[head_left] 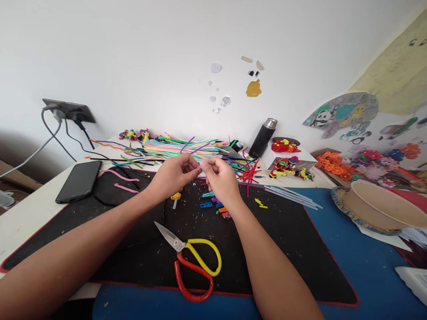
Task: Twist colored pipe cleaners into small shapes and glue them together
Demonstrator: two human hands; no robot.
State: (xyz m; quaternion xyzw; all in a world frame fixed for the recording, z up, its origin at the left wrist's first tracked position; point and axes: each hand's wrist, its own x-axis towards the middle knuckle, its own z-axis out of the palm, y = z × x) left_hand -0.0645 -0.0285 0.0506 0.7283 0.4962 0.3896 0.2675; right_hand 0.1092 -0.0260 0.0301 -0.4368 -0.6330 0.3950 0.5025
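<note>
My left hand [178,172] and my right hand [218,175] meet fingertip to fingertip above the black mat [280,249]. Both are closed in a pinch. Between the fingertips shows a tiny purplish bit, too small to name. Under the hands lie short folded pipe cleaner pieces, among them a blue piece [206,205] and an orange piece [223,210]. A small yellow piece with a pale stick [175,198] sits below my left hand. Nearer me rest scissors [180,245] with one red and one yellow handle, blades parted.
Behind the hands spreads a heap of pipe cleaners [167,149]. A black phone [79,181] lies at left; a black thermos [263,138] leans at the back. Clear sticks [293,197] and a beige bowl [383,204] are at right. Cables hang from a wall socket [68,110].
</note>
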